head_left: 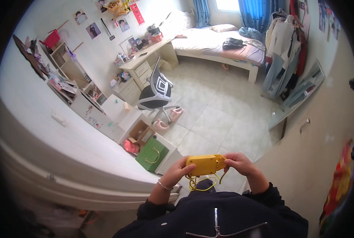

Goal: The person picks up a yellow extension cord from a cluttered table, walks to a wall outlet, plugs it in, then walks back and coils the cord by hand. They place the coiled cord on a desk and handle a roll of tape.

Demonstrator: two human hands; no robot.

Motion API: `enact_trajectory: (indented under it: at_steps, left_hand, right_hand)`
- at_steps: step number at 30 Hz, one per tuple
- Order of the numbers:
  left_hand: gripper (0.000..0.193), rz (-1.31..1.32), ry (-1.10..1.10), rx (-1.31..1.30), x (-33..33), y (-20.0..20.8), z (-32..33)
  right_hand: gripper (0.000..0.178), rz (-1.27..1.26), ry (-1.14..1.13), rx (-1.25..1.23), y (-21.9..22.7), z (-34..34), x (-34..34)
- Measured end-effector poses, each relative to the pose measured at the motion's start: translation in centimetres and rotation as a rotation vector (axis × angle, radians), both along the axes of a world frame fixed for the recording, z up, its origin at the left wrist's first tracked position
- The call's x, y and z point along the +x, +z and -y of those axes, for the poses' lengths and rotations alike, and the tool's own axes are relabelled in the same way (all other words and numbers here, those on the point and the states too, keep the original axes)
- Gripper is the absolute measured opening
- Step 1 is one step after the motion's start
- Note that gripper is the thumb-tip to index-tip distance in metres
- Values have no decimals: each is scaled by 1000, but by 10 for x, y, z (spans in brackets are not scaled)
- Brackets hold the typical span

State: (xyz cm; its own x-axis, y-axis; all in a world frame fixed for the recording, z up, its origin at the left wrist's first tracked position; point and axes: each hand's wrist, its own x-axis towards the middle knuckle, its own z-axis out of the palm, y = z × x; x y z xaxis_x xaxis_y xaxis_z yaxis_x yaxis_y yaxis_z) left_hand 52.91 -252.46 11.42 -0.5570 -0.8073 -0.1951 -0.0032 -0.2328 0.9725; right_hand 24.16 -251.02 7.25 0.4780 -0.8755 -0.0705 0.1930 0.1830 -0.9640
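In front of my torso I hold a yellow box-shaped case (pixel 202 164) with rounded corners and a narrower right end. My left hand (pixel 176 172) is closed round its left side, the thumb on the front face. At the narrow end, the fingers of my right hand (pixel 240 163) pinch a small part that they mostly cover. A thin yellow cord (pixel 192 184) hangs in loops below the case, and a short strip dangles under my right fingers. The case's exact kind is not clear.
A green box with a handle (pixel 152 154) stands left of my hands, by a white cabinet (pixel 169 160). Farther off are an office chair (pixel 155 93), pink slippers (pixel 161 125), a desk (pixel 145 59) and a bed (pixel 200 41). A clothes rack (pixel 282 47) and leaning mirror (pixel 299 95) stand right.
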Motion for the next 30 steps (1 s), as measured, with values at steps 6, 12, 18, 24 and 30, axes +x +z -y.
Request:
enact_trajectory:
  at_steps: [6,12,18,24,30]
  left_hand:
    - [47,-230,130,128,-15,-9,127]
    - [53,-384,153,160,-25,6,267]
    - [53,-430,124,241,-50,-10,398]
    - [51,-434,202,237,-101,-33,549]
    - [54,-358,162,202,-142,-18,691]
  right_hand:
    - [68,206,46,-247,-10,136,-2]
    - [43,76,-28,-256,0,260,-10]
    - [32,114,-131,-64,-6,384,-30]
    - [41,279,-190,-131,-25,558,-83]
    - [46,140,23,-176,3,726,-130]
